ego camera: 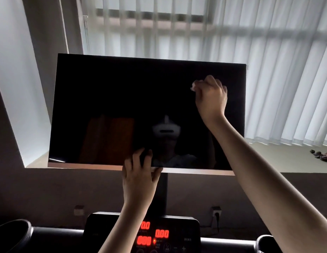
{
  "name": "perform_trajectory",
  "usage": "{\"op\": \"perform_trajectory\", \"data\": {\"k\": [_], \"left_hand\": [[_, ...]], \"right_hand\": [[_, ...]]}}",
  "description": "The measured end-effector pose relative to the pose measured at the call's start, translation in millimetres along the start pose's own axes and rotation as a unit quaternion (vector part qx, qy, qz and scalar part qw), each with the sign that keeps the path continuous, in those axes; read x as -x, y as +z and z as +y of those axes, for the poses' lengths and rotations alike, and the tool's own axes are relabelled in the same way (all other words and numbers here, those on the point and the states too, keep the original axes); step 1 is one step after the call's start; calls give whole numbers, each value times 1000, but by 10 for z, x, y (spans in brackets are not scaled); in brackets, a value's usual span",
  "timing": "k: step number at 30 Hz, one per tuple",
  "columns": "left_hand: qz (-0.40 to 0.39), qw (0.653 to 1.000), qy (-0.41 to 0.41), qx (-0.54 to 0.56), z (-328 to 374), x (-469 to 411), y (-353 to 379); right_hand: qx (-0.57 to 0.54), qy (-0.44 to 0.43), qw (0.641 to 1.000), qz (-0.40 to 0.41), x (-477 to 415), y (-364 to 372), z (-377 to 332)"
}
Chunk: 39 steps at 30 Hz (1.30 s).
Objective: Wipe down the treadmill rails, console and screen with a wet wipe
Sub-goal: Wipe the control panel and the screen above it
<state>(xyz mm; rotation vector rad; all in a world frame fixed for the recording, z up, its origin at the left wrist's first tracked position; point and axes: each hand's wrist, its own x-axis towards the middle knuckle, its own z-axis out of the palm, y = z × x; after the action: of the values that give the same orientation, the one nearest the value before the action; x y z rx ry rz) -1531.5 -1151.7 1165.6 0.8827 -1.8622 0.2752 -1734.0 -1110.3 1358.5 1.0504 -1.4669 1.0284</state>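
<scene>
Right grip bunches wipe against screen; left grip pinches bottom edge.

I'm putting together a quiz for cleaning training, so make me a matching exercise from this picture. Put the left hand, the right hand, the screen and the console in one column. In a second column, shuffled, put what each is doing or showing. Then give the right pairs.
Column one
1. left hand
2. right hand
3. screen
4. console

Column two
A. shows lit red digits
B. holds the wet wipe against the screen's upper right
C. grips the screen's bottom edge
D. dark, with faint reflections

Pairs: 1-C, 2-B, 3-D, 4-A
</scene>
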Motion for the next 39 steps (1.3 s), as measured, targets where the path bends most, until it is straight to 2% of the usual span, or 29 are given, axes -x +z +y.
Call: {"op": "perform_trajectory", "data": {"k": [4,5,8,10,13,15,19,23,24,27,28,32,36,39], "left_hand": [[-1,1000,2,1,-8,6,9],[0,1000,1,-1,-9,3,7],[-2,1000,2,-4,2,0,1],[-2,1000,2,-2,-2,1,-2],[-3,1000,0,-3,-10,11,3],[-4,1000,2,-6,-9,10,7],[-4,1000,2,-8,-8,1,5],[-3,1000,3,-8,-11,5,5],[-2,1000,3,-7,-14,4,5],[0,1000,3,-5,-11,1,7],[0,1000,2,-5,-8,4,9],[-2,1000,4,-9,-6,9,6],[-1,1000,6,-13,-8,7,5],[1,1000,10,-17,-12,2,2]], "right_hand": [[-39,-113,991,-54,27,74,-71],[-29,-119,991,-53,-12,58,-44],[10,-22,999,-25,-188,45,-8],[-8,35,999,-38,-232,87,-66],[-58,-33,996,-55,-197,153,-86],[-33,-58,996,-62,-273,128,7],[9,57,997,-56,-476,160,11],[-16,-25,996,-86,-495,168,19],[-2,-23,996,-87,-536,140,61],[28,66,995,-71,-595,98,98],[29,70,994,-76,-554,99,68],[24,-16,994,-106,-435,65,101],[49,73,993,-80,-496,39,126],[-11,-16,997,-69,-260,73,46]]}}
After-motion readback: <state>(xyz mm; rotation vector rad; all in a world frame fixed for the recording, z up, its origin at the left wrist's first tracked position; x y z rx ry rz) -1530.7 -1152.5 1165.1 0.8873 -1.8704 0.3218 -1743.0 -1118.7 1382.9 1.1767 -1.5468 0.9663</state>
